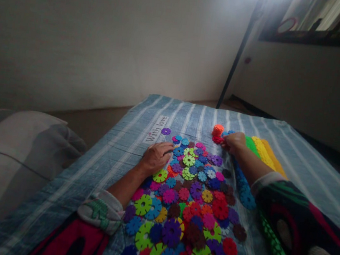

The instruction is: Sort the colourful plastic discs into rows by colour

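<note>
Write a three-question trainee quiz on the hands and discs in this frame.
1. True or false: the left hand lies palm down at the edge of the disc pile.
2. The right hand is nearest to: A) the orange stack; B) the printed label; C) the wall.
3. Fill in: the cloth is blue with ___ stripes.
Key: 1 true; 2 A; 3 white.

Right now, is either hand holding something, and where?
Right hand seems to pinch a red disc by its rim; left hand just rests on the pile.
</note>
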The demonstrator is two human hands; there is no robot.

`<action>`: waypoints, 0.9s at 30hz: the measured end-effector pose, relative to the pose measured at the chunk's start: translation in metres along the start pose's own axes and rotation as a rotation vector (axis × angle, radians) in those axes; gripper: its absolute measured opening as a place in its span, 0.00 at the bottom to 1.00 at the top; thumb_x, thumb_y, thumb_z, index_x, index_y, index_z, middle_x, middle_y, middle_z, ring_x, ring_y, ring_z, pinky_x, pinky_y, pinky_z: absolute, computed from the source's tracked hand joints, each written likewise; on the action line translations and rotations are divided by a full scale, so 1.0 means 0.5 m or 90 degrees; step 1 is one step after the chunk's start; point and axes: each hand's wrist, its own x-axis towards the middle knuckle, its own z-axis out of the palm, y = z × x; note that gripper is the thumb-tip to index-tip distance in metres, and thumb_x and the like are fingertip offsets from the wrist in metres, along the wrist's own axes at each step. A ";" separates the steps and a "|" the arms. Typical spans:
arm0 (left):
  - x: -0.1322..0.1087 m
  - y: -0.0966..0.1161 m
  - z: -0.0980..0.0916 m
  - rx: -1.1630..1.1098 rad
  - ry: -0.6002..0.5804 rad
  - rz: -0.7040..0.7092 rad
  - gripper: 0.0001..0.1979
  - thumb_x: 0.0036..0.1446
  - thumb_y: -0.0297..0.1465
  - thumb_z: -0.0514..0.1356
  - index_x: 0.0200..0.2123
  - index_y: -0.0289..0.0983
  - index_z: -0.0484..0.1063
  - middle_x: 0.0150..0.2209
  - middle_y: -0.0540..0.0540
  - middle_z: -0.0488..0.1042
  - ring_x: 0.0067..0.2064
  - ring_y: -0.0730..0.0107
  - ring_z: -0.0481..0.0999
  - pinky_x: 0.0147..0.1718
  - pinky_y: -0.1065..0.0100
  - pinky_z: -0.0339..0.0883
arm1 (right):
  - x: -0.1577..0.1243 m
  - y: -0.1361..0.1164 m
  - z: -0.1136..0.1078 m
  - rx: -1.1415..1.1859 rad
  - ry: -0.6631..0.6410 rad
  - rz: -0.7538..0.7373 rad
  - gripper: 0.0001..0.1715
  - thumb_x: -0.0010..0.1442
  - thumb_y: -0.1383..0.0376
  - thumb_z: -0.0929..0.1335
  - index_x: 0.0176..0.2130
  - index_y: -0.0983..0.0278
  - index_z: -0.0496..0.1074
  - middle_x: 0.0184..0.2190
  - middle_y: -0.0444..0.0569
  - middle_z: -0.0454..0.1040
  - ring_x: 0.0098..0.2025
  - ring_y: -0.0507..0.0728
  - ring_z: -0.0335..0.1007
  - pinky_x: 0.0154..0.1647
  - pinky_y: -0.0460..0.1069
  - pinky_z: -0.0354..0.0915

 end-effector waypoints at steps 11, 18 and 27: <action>-0.004 0.010 -0.002 0.005 -0.003 -0.015 0.14 0.56 0.28 0.55 0.43 0.39 0.77 0.52 0.45 0.76 0.54 0.63 0.74 0.57 0.59 0.65 | -0.075 -0.023 -0.001 -0.275 -0.054 -0.165 0.09 0.55 0.69 0.67 0.32 0.67 0.78 0.22 0.49 0.75 0.22 0.53 0.71 0.25 0.45 0.62; -0.003 0.018 -0.008 0.009 -0.015 -0.018 0.14 0.56 0.27 0.55 0.43 0.38 0.77 0.52 0.44 0.76 0.54 0.63 0.74 0.58 0.59 0.65 | -0.198 -0.057 0.058 -0.455 -0.169 -0.358 0.13 0.59 0.58 0.67 0.37 0.63 0.79 0.39 0.55 0.77 0.41 0.60 0.72 0.38 0.50 0.61; -0.005 0.017 -0.007 0.007 -0.017 -0.028 0.14 0.56 0.28 0.55 0.44 0.38 0.77 0.53 0.44 0.75 0.54 0.64 0.73 0.58 0.60 0.64 | -0.366 -0.048 0.066 -0.564 -0.343 -0.670 0.13 0.67 0.64 0.61 0.40 0.63 0.73 0.39 0.52 0.72 0.37 0.57 0.63 0.33 0.50 0.57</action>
